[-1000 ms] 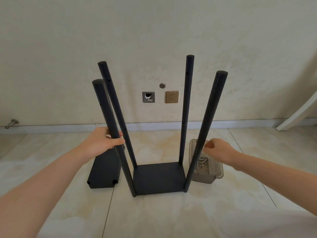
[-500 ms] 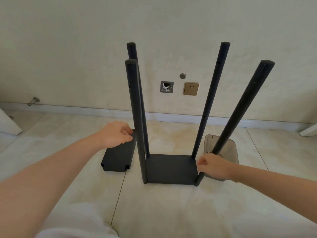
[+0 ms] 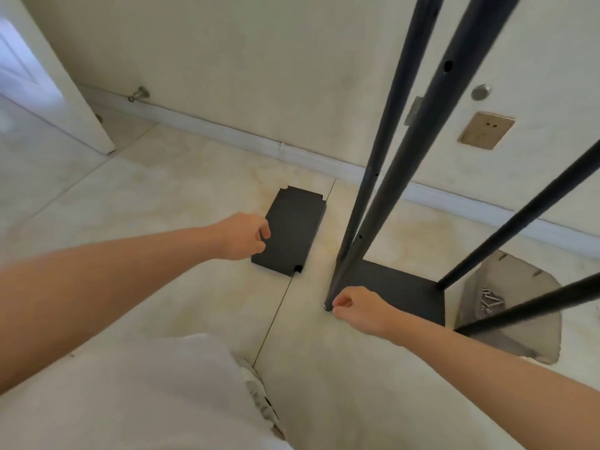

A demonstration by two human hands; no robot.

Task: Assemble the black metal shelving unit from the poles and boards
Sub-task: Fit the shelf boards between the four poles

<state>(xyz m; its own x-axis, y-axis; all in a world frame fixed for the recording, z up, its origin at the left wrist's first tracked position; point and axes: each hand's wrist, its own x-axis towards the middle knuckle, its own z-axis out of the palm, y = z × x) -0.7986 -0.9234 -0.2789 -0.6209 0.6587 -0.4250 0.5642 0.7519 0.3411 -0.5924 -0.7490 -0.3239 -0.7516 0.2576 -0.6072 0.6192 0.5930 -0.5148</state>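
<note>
— What are the fingers doing?

— On my feed the right hand [image 3: 357, 308] has its fingers curled in tight. The thumb and forefinger tips are together, right against the foot of the nearest pole [image 3: 418, 131]. A small bright speck sits at that foot, and I cannot tell whether the fingers pinch it.

— And the other one?

— The left hand [image 3: 242, 237] is curled too, thumb over bent fingers, at the left long edge of the loose board [image 3: 293, 228]. I cannot tell whether it grips that edge or only sits over it.

— Where is the shelf?

— The loose board lies flat on the tiled floor [image 3: 162, 190], just left of the frame. The frame is a base board [image 3: 399, 290], flat on the floor, with a pole at each corner. I see the nearest pole, a second pole [image 3: 384, 131] behind it, and a far right pole [image 3: 519, 219] and near right pole [image 3: 535, 308] running out of my picture to the right. Holes show along the shafts.

— Anything around it?

— A clear plastic box [image 3: 506, 271] stands just right of the base board, with screws [image 3: 492, 298] inside. On the wall behind I see a socket [image 3: 487, 131], and a door stopper [image 3: 138, 94] above the skirting. White cloth [image 3: 130, 394] fills the bottom of my view.
</note>
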